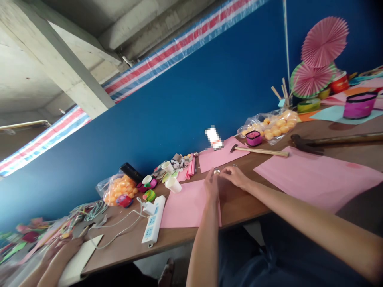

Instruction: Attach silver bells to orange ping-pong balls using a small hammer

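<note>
My left hand (212, 186) is over the right edge of a pink paper sheet (185, 207), its fingers closed at a small shiny metallic piece (217, 171), too small to name. Just to the right, my right hand (236, 177) has thumb and fingers pinched together close to that piece; what they hold, if anything, cannot be made out. Another tiny shiny bit lies behind the right fingers. A small hammer (260, 151) with a wooden handle rests beyond my hands, partly on a second pink sheet (206, 160).
At the left are a white power strip (154, 221), a paper cup (173, 184) and a bag of orange balls (119, 189). A larger pink sheet (317, 175), a big hammer (338, 140) and another ball bag (278, 125) lie right. A co-worker's hands (64, 249) work at far left.
</note>
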Tool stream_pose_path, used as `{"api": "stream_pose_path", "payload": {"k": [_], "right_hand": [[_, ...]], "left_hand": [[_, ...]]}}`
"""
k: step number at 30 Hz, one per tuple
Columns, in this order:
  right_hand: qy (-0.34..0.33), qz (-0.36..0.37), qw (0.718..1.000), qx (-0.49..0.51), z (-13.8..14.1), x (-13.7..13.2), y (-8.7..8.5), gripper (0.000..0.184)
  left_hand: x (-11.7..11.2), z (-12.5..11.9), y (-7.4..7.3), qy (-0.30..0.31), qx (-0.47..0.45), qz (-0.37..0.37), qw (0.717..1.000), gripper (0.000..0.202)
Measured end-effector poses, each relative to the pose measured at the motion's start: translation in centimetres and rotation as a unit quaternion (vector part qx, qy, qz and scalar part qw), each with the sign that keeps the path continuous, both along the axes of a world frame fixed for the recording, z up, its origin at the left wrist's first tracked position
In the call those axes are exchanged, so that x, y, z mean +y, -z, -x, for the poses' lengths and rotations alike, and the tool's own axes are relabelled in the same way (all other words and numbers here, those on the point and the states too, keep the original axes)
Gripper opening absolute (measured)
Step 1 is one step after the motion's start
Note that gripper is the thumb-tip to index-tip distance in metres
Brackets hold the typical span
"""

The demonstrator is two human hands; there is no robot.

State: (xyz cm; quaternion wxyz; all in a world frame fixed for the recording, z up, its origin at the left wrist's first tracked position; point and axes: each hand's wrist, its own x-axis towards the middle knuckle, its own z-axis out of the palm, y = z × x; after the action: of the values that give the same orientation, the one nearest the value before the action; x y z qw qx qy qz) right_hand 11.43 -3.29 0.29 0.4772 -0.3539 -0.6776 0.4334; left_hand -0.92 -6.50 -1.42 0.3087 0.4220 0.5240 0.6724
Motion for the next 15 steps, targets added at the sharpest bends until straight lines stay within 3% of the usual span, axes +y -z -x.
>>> {"api": "stream_pose_path", "payload": {"k": [9,15], "right_hand": [[0.011,0.008,1.000,0.028,0.29,0.33,0.54,0.017],[-0.044,0.014,0.997,0.057,0.24,-0.05,-0.28,0.025]], "left_hand": [[-0.15,-0.18,-0.16,0.005,0.003,0.005,1.000,0.043],[-0.07,-0.18,-0.19,-0.004,0.008,0.001,1.000,0.041]]}}
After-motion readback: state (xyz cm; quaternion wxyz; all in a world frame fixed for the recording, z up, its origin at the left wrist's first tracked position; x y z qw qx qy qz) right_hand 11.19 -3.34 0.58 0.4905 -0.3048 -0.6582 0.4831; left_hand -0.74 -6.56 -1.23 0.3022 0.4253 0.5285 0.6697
